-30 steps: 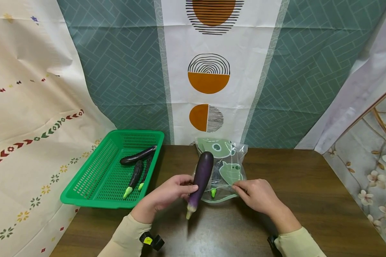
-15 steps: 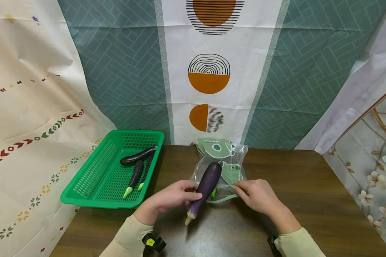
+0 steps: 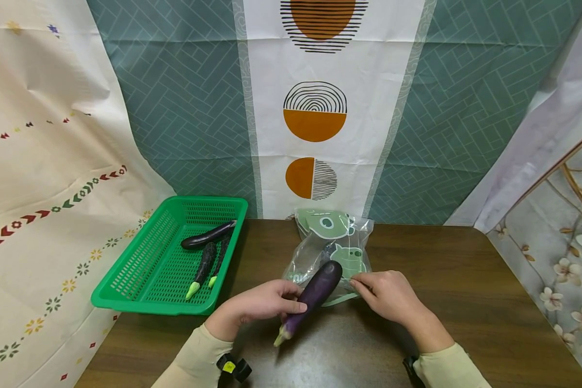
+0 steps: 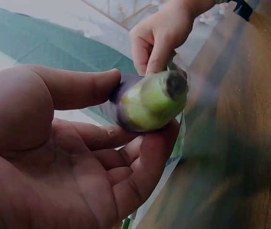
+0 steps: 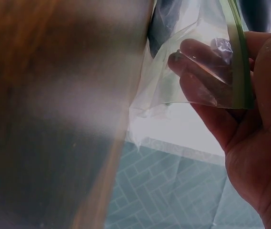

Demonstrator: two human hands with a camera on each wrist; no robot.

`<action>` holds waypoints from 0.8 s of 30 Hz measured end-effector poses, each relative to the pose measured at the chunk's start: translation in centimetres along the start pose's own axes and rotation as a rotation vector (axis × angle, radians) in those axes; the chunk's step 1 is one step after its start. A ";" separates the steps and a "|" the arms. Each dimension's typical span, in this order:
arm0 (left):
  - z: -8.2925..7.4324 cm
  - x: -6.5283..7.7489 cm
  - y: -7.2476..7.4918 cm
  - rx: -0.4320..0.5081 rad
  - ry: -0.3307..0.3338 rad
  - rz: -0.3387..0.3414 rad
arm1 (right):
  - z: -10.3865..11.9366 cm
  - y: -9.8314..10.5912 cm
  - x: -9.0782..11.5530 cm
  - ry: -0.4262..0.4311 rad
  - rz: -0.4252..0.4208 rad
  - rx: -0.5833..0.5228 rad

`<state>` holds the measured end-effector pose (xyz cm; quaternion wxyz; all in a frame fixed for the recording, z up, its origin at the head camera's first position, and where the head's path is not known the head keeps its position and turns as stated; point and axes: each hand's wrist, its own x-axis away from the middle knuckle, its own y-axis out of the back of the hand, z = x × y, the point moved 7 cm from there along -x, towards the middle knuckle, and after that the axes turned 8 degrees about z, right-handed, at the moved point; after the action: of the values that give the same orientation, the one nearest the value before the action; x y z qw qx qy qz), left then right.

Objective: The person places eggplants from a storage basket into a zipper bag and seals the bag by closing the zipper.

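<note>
My left hand (image 3: 267, 302) grips a purple eggplant (image 3: 322, 283) near its stem, thumb on top and fingers beneath. The eggplant slants over the mouth of a clear zip bag (image 3: 303, 256) printed with green cartoon animals, its rounded end pointing away to the right. Up close in the left wrist view, the pale green stem end (image 4: 152, 102) faces the camera. My right hand (image 3: 388, 293) pinches the bag's green-edged mouth at its right side; in the right wrist view, fingers show through the clear plastic (image 5: 202, 71). A dark item (image 5: 164, 24) lies inside the bag, mostly hidden by the eggplant in the head view.
On the left stands a green plastic basket (image 3: 138, 308). It holds a glossy dark eggplant (image 3: 206, 236) and two bumpy, near-black vegetables with light green ends (image 3: 205, 267). Patterned cloths (image 3: 315, 178) hang behind the wooden table (image 3: 446, 269) and at both sides.
My left hand has lowered the eggplant toward me and tilted its rounded end to the right, across the bag's mouth. The green tip inside the bag is now covered. My right hand has stayed put.
</note>
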<state>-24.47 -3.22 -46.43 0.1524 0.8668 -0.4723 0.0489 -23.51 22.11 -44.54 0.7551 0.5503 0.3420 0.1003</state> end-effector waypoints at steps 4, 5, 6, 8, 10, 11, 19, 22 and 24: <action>0.1 0.0 -0.1 -0.011 0.018 0.005 | 0.0 0.1 0.0 0.007 -0.013 -0.001; 0.2 0.0 -0.1 -0.011 0.024 0.008 | 0.0 0.1 0.0 0.007 -0.016 -0.001; 0.2 0.0 -0.2 -0.010 0.029 0.013 | 0.0 0.1 0.0 0.007 -0.017 -0.001; 0.3 0.0 -0.2 -0.014 0.040 0.021 | 0.1 0.1 0.0 0.005 -0.018 0.000; 0.3 0.0 -0.3 -0.019 0.048 0.027 | 0.1 0.2 0.0 0.004 -0.017 0.000; 0.3 -0.1 -0.4 -0.025 0.051 0.031 | 0.1 0.2 0.0 0.004 -0.016 0.000; 0.4 -0.3 -0.6 -0.072 0.053 0.055 | -0.1 0.2 0.0 0.000 -0.013 -0.013; 0.5 -0.3 -0.7 -0.087 0.043 0.070 | -0.1 0.1 0.0 0.000 -0.012 -0.013; 0.5 -0.4 -0.8 -0.101 0.036 0.074 | -0.2 0.1 0.0 -0.004 -0.006 -0.019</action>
<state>-24.06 -2.66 -47.16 0.2025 0.8388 -0.5032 0.0464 -23.62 22.28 -44.49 0.7612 0.5423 0.3412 0.1003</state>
